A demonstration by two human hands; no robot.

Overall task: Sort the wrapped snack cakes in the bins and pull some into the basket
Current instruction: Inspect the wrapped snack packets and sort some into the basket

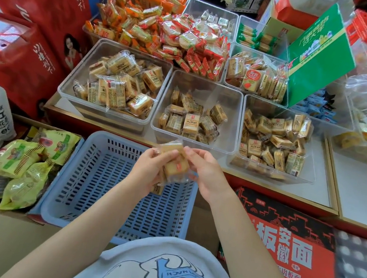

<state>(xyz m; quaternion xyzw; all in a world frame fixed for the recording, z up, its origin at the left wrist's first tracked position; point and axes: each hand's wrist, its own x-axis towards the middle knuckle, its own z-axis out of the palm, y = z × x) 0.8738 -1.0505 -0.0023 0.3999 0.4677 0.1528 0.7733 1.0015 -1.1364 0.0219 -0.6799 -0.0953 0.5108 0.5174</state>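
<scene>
Several clear-wrapped tan snack cakes (174,164) are gripped between the left hand (150,169) and right hand (206,173), fingers curled round them, above the blue basket (97,175) at its 1 o'clock corner. The middle bin (197,112) is found at 12 o'clock, half filled.

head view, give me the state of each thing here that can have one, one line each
left hand: grips wrapped snack cakes
right hand: pinches the same cakes
snack cakes in hands: held above the basket, wrappers sealed
blue basket: nearly bare; one cake may lie below the left hand
left clear bin: partly filled
middle clear bin: low, under half full
right clear bin: partly filled
</scene>
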